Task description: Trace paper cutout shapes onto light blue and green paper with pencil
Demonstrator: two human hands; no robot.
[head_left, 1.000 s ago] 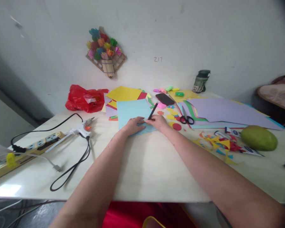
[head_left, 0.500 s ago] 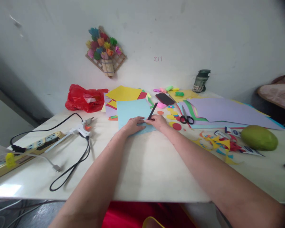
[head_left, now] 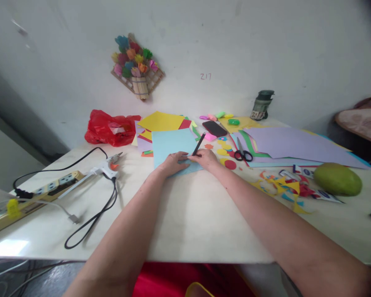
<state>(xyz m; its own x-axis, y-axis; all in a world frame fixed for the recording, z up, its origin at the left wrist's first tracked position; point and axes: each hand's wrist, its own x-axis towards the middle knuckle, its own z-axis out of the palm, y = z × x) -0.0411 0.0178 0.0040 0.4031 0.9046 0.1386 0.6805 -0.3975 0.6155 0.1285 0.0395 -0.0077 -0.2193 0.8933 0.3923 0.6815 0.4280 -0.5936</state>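
Note:
A light blue sheet of paper (head_left: 173, 142) lies on the table in front of me, its near edge raised or folded under my hands. My left hand (head_left: 173, 163) holds this near edge, thumb and fingers bent over the paper. Close beside it, my right hand (head_left: 206, 159) is closed on a slim black pen (head_left: 199, 143), which slants up and to the right. A small pale edge shows between the fingertips of both hands; the exact grip there is partly hidden. Right of my right hand lie black-handled scissors (head_left: 243, 155) and cut paper circles (head_left: 230, 165).
A glue gun (head_left: 106, 167) with its looped cord and a power strip (head_left: 34, 198) lie left. Behind are a red plastic bag (head_left: 111, 130), coloured sheets (head_left: 162, 121) and a phone (head_left: 214, 128). At right are purple paper (head_left: 290, 142), scraps (head_left: 284, 185), a green fruit (head_left: 337, 179) and a bottle (head_left: 262, 105).

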